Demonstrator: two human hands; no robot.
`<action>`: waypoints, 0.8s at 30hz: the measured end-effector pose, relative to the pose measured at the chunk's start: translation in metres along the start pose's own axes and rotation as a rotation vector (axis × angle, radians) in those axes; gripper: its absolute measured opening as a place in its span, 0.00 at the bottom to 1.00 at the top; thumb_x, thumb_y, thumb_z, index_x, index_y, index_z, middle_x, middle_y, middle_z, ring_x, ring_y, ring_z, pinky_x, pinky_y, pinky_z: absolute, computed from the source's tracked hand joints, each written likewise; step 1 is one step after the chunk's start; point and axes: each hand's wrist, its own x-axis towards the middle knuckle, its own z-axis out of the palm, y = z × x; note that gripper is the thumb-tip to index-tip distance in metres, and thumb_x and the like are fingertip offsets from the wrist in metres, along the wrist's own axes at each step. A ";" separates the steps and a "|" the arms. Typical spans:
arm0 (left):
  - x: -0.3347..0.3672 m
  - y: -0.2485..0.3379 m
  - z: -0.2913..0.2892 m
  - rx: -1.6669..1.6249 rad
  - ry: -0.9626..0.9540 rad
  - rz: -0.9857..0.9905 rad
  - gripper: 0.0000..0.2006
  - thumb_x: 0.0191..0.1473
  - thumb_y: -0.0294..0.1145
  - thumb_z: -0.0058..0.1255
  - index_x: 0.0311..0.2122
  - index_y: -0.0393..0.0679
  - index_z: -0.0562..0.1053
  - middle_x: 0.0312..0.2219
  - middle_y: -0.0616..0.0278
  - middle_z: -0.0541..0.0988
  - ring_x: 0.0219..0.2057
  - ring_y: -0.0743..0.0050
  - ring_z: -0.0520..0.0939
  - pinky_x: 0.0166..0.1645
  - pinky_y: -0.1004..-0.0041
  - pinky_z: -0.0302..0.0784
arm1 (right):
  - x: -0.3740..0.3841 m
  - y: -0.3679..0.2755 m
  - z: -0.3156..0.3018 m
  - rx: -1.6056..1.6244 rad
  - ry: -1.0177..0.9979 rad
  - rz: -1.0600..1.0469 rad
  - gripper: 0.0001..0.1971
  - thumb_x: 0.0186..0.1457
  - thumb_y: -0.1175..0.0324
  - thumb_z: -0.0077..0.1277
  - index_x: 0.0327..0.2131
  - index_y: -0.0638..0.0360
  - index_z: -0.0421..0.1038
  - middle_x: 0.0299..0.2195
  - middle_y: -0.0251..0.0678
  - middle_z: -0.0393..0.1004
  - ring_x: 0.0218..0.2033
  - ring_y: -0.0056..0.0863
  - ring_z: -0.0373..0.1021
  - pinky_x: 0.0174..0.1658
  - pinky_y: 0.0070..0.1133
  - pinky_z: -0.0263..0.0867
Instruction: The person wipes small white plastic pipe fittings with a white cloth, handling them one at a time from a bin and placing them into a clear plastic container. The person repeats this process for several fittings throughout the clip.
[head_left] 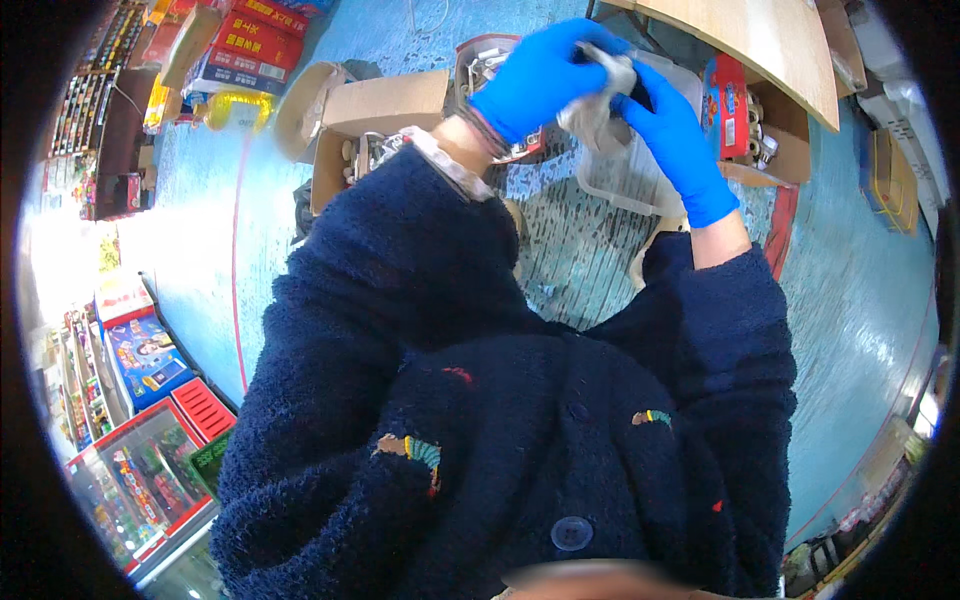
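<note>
Both my hands wear blue gloves and are raised close together at the top centre. My left hand [535, 85] has its fingers closed on a crumpled grey-white cloth [597, 122]. From the other side, my right hand [672, 130] grips the same bundle, fingers bent around it. Something small and dark shows between the right fingers, but I cannot make out what it is. Beneath the hands stands a clear plastic bin [622, 190], partly covered by the right hand and the cloth.
To the left, an open cardboard box [385, 103] holds metal fittings. More metal parts fill a box [487, 47] behind my left hand. At right is a cardboard box [790, 115] with a red carton [728, 105], under a wooden board [760, 40]. A glass case [140, 480] stands lower left.
</note>
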 end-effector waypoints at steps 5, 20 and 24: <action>-0.038 0.050 0.019 0.382 0.138 0.316 0.19 0.45 0.38 0.53 0.42 0.43 0.70 0.34 0.51 0.75 0.34 0.52 0.77 0.38 0.65 0.73 | 0.016 0.012 -0.003 0.478 0.095 0.211 0.18 0.51 0.71 0.49 0.46 0.62 0.66 0.41 0.37 0.71 0.40 0.26 0.68 0.45 0.22 0.64; -0.110 0.046 -0.038 -0.288 -0.047 0.371 0.16 0.46 0.40 0.51 0.38 0.42 0.72 0.29 0.54 0.76 0.31 0.52 0.76 0.34 0.63 0.72 | 0.182 -0.094 -0.080 -0.106 0.127 -0.121 0.20 0.59 0.69 0.33 0.54 0.66 0.53 0.52 0.48 0.61 0.52 0.35 0.61 0.56 0.28 0.57; -0.151 -0.032 -0.082 -0.519 0.270 -0.022 0.15 0.51 0.36 0.48 0.43 0.41 0.71 0.33 0.55 0.77 0.36 0.66 0.78 0.41 0.72 0.72 | 0.147 -0.078 -0.039 -0.366 0.105 -0.254 0.22 0.59 0.68 0.31 0.57 0.61 0.47 0.53 0.45 0.60 0.53 0.36 0.61 0.54 0.28 0.57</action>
